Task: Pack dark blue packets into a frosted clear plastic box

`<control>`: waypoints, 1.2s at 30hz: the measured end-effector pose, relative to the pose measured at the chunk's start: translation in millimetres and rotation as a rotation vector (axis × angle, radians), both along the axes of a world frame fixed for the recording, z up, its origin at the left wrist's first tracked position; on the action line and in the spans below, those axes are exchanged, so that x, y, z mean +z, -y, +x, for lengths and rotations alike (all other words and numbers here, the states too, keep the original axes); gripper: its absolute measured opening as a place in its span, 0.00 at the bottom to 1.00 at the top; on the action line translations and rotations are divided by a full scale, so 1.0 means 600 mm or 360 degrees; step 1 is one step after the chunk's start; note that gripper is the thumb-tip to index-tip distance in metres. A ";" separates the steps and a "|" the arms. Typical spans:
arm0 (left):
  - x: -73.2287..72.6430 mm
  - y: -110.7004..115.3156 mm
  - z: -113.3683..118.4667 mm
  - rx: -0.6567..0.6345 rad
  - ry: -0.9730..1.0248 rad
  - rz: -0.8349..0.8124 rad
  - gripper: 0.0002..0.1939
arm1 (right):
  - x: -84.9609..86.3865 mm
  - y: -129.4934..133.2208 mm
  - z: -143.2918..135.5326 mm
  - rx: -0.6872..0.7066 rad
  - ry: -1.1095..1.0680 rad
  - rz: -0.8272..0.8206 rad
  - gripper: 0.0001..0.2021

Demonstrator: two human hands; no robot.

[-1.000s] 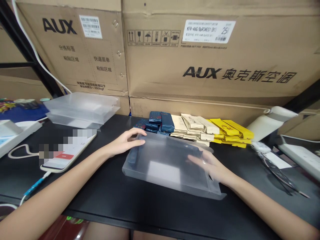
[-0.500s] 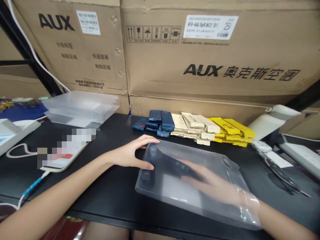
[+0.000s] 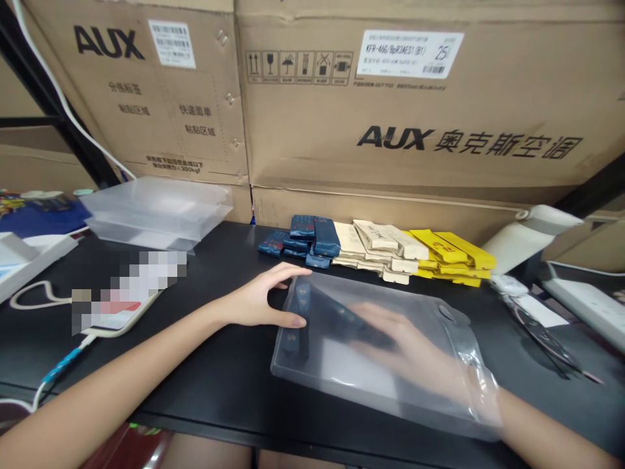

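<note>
A clear plastic document wallet point(image 3: 415, 397) with a snap flap lies on the black table. Inside its left end stand dark blue packets point(image 3: 303, 299), blurred by the plastic. My left hand point(image 3: 261, 299) is closed on that end, thumb on top and fingers at the far edge. My right hand point(image 3: 405, 332) reaches into the wallet through the open right side. Its fingers are closed around another dark blue packet point(image 3: 349, 322), seen through the plastic. Behind the wallet lie blue packets point(image 3: 326, 238), cream packets point(image 3: 375, 236) and yellow packets point(image 3: 449, 247) in stacks.
Large cardboard boxes point(image 3: 415, 169) line the back. Other clear wallets point(image 3: 156, 202) lie at back left, with a phone point(image 3: 131, 306) on a cable before them. A white bottle point(image 3: 527, 238) leans at right, near glasses point(image 3: 541, 332) and a power strip point(image 3: 590, 299).
The wallet's left end has shifted slightly right, with my left hand on it. The wallet's open right edge has come slightly left along my right forearm. The stacked packets look unchanged.
</note>
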State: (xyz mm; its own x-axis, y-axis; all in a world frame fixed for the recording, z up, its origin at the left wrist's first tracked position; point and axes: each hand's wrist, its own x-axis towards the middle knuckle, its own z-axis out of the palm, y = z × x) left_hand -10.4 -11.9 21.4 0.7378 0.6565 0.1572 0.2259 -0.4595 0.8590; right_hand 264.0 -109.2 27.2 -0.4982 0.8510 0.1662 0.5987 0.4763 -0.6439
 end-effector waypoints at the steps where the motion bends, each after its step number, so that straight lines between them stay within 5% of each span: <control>1: -0.001 0.000 0.001 0.0009 0.0007 0.0007 0.37 | -0.001 0.000 0.000 0.0012 -0.0023 -0.0003 0.20; 12: -0.005 0.002 0.006 0.0033 0.0025 0.0067 0.37 | -0.010 0.018 -0.009 0.0131 -0.0173 -0.0274 0.25; 18: -0.001 0.008 0.011 -0.0037 -0.0011 0.0073 0.37 | -0.030 0.033 -0.005 0.0180 0.0021 -0.0365 0.23; 36: 0.002 0.012 0.009 -0.0087 -0.0107 0.0138 0.38 | -0.015 0.042 -0.005 0.0249 0.0224 -0.0443 0.28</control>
State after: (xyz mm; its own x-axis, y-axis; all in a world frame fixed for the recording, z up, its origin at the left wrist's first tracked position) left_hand -5.1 -18.9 22.4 0.7828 0.6012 0.1606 0.2542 -0.5445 0.7994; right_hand 260.9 -134.2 18.0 -0.6276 0.7656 -0.1415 0.6247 0.3868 -0.6783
